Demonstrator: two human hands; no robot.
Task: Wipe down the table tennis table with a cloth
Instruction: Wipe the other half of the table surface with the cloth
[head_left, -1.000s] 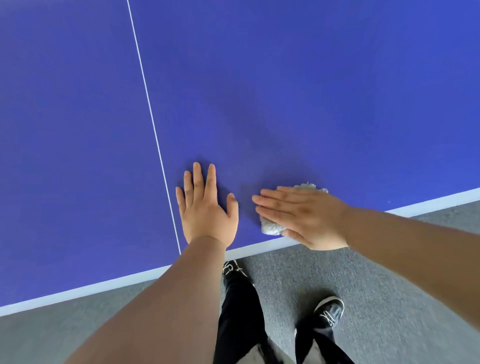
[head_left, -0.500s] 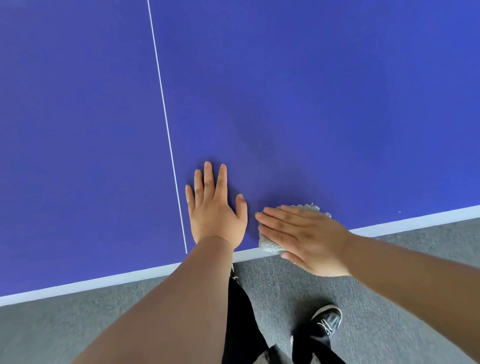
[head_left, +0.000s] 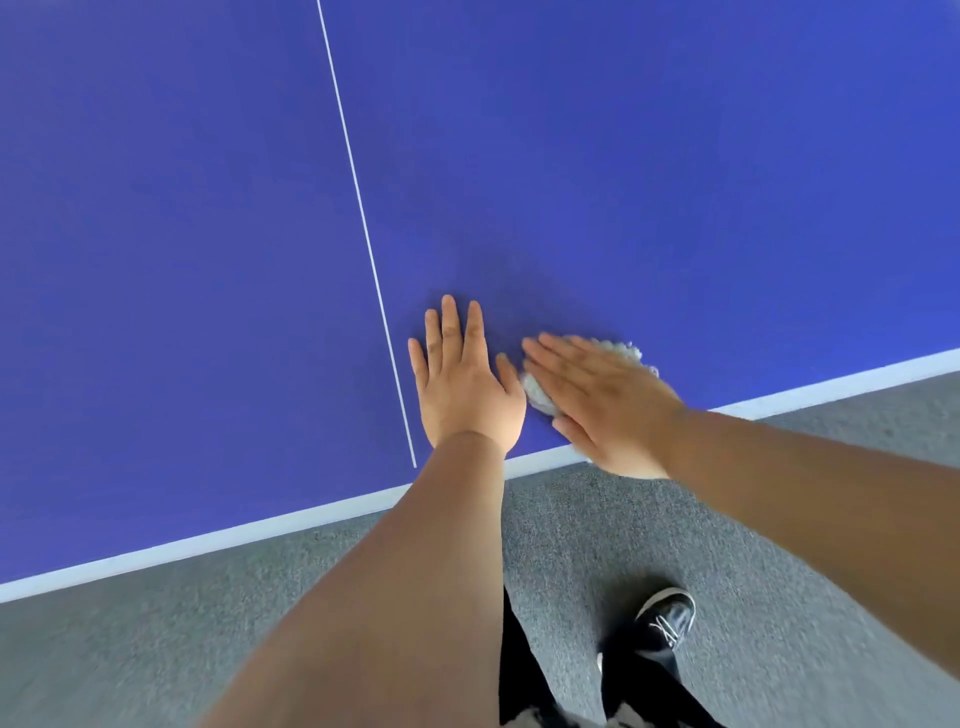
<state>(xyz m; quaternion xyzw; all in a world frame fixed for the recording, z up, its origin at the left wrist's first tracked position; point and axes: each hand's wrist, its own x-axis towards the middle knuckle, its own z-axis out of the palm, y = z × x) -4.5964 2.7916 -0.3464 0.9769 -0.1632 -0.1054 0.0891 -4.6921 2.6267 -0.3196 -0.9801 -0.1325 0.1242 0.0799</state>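
Observation:
The blue table tennis table (head_left: 623, 156) fills the upper part of the head view, with a thin white centre line (head_left: 358, 218) and a white band along its near edge (head_left: 208, 540). My left hand (head_left: 465, 384) lies flat on the blue top, fingers straight, just right of the centre line. My right hand (head_left: 597, 400) presses flat, fingers straight, on a small grey-white cloth (head_left: 537, 387) close to the near edge. Most of the cloth is hidden under that hand; fluffy bits show at its left and far side.
Grey carpet (head_left: 208, 634) lies below the table's near edge. My legs in dark trousers and one black shoe (head_left: 667, 616) stand on it, right by the edge.
My right hand has slid the cloth away from the near edge, and its fingers have turned to point further up the table. My left hand stays flat in the same spot.

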